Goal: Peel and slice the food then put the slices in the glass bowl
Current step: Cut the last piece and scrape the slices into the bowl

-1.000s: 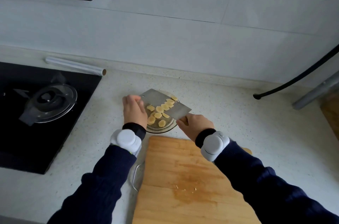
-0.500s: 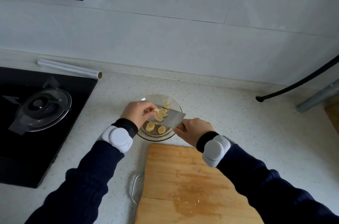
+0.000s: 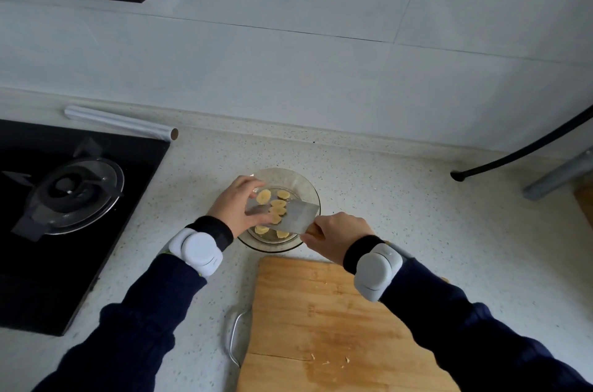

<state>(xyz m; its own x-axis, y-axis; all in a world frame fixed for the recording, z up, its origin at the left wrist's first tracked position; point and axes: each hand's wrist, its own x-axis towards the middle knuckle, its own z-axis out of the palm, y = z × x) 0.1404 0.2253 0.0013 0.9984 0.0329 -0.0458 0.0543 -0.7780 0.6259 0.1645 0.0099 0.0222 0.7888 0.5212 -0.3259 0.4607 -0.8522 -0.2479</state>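
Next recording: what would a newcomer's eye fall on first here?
The broad steel cleaver held over the clear glass bowl mid-counter, the right hand gripping its handle and the left hand touching its other end. Round yellow slices lie in the bowl and on the blade; a wooden cutting board sits nearer the camera.

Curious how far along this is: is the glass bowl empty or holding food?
Holding food, not full: several yellow slices lie in the bottom of the bowl, below the knife the right hand holds over it.
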